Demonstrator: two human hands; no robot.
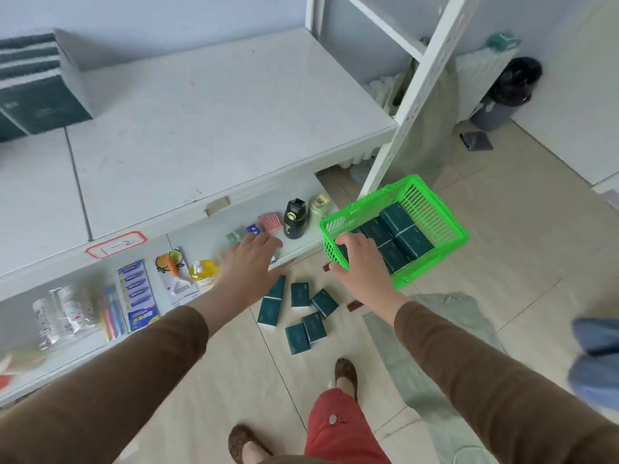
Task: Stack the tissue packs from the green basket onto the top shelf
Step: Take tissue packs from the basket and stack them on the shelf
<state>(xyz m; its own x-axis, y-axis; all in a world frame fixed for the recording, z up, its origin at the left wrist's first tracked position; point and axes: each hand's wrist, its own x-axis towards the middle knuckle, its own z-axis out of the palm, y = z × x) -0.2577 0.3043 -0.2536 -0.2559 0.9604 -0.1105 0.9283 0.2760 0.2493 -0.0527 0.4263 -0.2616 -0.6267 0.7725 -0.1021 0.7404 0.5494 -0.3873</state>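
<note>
Over the floor, our right hand (360,262) grips the green basket (395,229) of tissue packs (398,229); our left hand (249,262) hovers, fingers spread, holding nothing.

green basket (432,209): glossy slatted plastic | top shelf (207,128): smooth painted metal, scuffed | floor (502,246): glossy tile

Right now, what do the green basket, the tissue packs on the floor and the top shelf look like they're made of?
Green basket: moulded plastic, judging by its bright glossy colour and slotted walls.
Tissue packs: probably thin plastic film wrap, dark teal with a slight sheen and white edges.
Top shelf: smooth, white, faintly scuffed; likely painted metal or laminate, can't tell which.
</note>
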